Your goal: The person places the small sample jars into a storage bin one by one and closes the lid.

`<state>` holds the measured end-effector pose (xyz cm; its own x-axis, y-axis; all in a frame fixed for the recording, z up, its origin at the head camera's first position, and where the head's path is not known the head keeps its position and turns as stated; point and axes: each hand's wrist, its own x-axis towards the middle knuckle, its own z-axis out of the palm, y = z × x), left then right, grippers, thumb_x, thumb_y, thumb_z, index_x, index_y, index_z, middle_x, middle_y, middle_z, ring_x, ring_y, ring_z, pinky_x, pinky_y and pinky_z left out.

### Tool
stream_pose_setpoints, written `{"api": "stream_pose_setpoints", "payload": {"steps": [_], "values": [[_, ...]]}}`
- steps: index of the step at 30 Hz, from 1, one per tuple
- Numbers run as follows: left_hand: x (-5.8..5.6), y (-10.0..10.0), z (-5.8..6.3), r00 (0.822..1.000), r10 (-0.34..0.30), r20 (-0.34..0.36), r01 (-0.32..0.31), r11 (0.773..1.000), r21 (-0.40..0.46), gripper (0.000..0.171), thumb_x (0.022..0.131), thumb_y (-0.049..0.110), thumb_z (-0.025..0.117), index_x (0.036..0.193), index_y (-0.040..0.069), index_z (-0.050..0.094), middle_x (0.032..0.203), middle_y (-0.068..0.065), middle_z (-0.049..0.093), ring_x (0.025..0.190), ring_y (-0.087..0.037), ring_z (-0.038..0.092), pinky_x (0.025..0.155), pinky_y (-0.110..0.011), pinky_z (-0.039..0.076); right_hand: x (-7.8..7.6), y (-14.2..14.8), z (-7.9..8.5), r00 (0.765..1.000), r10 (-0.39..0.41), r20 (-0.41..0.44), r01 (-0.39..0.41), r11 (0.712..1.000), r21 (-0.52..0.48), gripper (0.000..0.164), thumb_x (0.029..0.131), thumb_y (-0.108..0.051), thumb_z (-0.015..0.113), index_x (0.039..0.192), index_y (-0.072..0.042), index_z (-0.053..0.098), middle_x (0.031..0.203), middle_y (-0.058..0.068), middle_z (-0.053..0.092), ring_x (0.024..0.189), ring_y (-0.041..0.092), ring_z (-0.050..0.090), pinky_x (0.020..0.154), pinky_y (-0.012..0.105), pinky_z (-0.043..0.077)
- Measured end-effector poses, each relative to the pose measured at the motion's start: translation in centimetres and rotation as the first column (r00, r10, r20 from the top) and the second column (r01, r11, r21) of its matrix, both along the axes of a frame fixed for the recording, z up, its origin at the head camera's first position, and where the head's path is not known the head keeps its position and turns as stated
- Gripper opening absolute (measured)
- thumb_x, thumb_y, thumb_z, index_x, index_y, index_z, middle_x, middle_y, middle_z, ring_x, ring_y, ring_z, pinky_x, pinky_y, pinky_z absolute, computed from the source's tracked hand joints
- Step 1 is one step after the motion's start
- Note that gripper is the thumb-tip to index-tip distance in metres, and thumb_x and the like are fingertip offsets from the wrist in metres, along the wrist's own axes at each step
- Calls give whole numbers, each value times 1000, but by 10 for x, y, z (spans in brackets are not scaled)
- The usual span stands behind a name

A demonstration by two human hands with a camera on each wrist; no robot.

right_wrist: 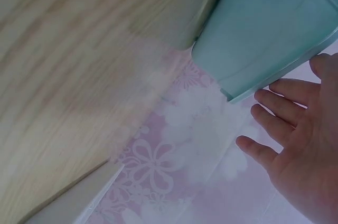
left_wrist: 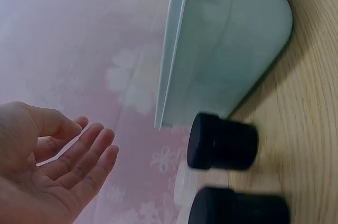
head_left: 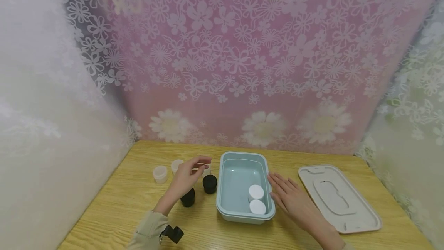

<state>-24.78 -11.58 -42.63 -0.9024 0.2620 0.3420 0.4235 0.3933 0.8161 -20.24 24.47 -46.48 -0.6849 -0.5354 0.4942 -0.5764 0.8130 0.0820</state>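
Note:
A light-blue plastic box (head_left: 239,216) stands on the table with two white round-lidded jars (head_left: 256,192) at its near right corner. My right hand (head_left: 292,200) lies along the box's right side, fingers extended, fingertips at the rim. In the right wrist view that hand (right_wrist: 296,134) holds nothing. Left of the box, my left hand (head_left: 184,176) hovers over small jars, fingers loosely bent and nothing between them. Below it are two black jars, one (head_left: 209,184) beside the box and another (head_left: 188,198) partly behind the wrist. Translucent white jars (head_left: 160,174) stand farther left and behind the hand, partly hidden.
A pale rectangular lid (head_left: 341,200) lies on the wooden table (head_left: 107,207) at the right. Flower-patterned pink cloth (head_left: 225,68) hangs behind the table, with pale cloth at both sides. A black strap device (head_left: 172,234) sits at the left wrist.

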Motion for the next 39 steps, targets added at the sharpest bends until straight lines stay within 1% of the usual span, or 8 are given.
{"api": "stream_pose_setpoints", "payload": {"steps": [2,5,11,17,21,25,32,39], "values": [[2,-11,-1,999,37,-1,-37,999,-3,28,103,5,58,127,17,67,122,-3,70,109,-20,69,92,-40,59,0,0,0,1000,-2,7,2,1000,3,57,98,-27,66,146,-2,53,148,10,55,136,30,52,126,22,-1],[5,-27,-2,997,72,-5,-72,997,-8,29,103,5,59,128,17,67,122,-4,70,110,-22,68,92,-42,59,0,1,1,1000,-2,21,2,1000,8,58,98,-29,66,147,-1,51,150,11,53,137,31,51,121,18,-12],[10,-51,-9,993,114,11,-113,993,-28,27,102,5,60,127,14,67,123,-6,70,110,-24,68,92,-41,59,0,3,2,999,3,36,-3,1000,6,60,98,-31,66,148,-2,50,152,9,51,137,31,51,121,17,-13],[15,-64,-16,990,138,44,-136,990,-39,27,101,6,62,126,12,67,123,-8,70,111,-26,68,91,-41,60,1,3,1,999,15,47,-16,1000,10,61,98,-33,65,149,-2,49,154,8,49,138,30,49,121,17,-12],[19,-69,-19,989,133,68,-131,991,-38,26,100,6,64,126,10,67,123,-9,69,112,-29,67,92,-43,59,0,1,1,999,13,51,-14,1000,19,61,98,-32,65,149,-2,50,154,8,49,138,29,49,120,17,-13],[22,-73,-25,988,109,110,-107,994,-22,29,98,9,68,126,9,67,124,-12,68,114,-30,66,93,-40,59,0,0,1,998,13,61,-14,1000,19,60,99,-32,65,149,-2,49,154,9,49,139,29,48,119,16,-15],[23,-75,-43,985,35,167,-44,998,48,42,91,12,77,128,-1,63,125,-20,66,116,-38,64,92,-37,60,1,-2,1,999,13,45,-14,1000,23,59,99,-32,64,148,-1,50,154,9,49,139,28,49,119,16,-14],[24,-72,-52,973,19,231,-25,999,21,49,84,19,84,126,2,65,124,-17,65,113,-35,65,91,-35,60,1,-3,-1,998,3,56,-4,1000,20,60,99,-31,65,149,-2,49,155,8,48,140,27,48,117,16,-15]]}}
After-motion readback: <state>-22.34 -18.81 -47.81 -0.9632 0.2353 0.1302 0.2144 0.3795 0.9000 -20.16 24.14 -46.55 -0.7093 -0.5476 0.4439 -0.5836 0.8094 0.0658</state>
